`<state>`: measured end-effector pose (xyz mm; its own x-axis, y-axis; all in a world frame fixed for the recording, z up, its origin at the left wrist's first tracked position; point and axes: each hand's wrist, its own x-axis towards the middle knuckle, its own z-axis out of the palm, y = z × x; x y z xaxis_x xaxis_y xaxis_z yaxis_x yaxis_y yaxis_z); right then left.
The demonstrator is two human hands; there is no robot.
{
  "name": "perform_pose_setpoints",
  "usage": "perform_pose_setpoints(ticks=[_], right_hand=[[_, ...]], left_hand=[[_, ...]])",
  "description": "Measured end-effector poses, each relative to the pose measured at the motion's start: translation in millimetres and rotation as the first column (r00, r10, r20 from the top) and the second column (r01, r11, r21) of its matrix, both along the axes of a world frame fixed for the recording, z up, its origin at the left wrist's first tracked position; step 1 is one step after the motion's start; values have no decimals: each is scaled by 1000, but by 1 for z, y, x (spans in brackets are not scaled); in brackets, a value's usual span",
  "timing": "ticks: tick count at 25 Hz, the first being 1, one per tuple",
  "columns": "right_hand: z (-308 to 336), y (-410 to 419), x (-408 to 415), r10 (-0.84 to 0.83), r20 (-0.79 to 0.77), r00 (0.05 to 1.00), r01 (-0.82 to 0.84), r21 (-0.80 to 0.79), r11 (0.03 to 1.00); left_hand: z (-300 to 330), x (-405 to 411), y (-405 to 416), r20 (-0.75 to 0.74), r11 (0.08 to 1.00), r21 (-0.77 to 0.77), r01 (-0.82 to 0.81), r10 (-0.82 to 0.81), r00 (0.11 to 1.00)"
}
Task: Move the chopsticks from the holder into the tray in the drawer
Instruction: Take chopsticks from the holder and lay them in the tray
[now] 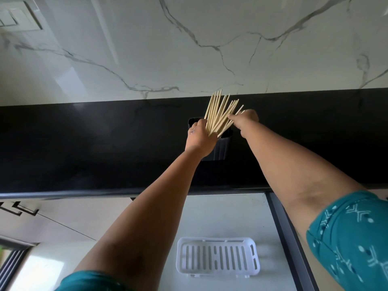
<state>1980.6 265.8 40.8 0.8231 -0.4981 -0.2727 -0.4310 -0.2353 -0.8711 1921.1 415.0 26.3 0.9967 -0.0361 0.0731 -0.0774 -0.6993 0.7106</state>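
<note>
Left hand [200, 136]: fingers curled round the lower part of the bundle of chopsticks [219, 113], gripping it just above the holder's mouth; the thumb lies on the near left side of the bundle.
Right hand [245, 119]: reaches in from the right and pinches several sticks at the right edge of the fan, fingertips closed on them.
Chopsticks: pale wooden sticks, fanned out, tips pointing up and away toward the wall; their lower ends are hidden behind the left hand, so it cannot be told whether they are clear of the holder.
Holder [222, 147]: dark ribbed cup standing on the black counter, right below both hands, partly hidden by the left wrist.
Counter [94, 143]: glossy black, running across the view, with a white marble-patterned wall [189, 38] behind it.
Drawer [231, 217]: pulled open below the counter's front edge, pale inside, dark frame on its right side.
Tray [218, 256]: white slotted plastic, lying flat in the drawer, nothing in it, well apart from the chopsticks.
Sleeves: teal patterned fabric [352, 238] on the right upper arm; a teal edge at the lower left.
Wall switch [19, 17]: pale plate at the upper left.
</note>
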Motion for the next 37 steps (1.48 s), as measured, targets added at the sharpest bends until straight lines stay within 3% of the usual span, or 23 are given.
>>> perform_pose_setpoints(ticks=[10,17,26,31,34,37], right_hand=[[-1,4,8,101,89,991,-92,-99,991],[-13,4,12,41,-30,999,-44,-120,992],[-6,6,11,80,105,991,-62,-158,985],[55,17,-26,288,340,895,-74,-525,848],[94,38,-68,503,419,756,-31,-744,667],[117,63,-124,649,437,622,21,-838,545]], left_hand=[[-10,-1,-2,1,1000,-11,4,-4,1000],[-9,-5,0,28,1000,-21,19,-19,999],[-12,-8,3,-4,999,-47,-5,4,1000],[17,-28,-9,52,999,-38,9,-7,999],[52,-42,-24,116,989,-144,-16,33,993],[79,-59,-32,240,973,-220,-76,129,962]])
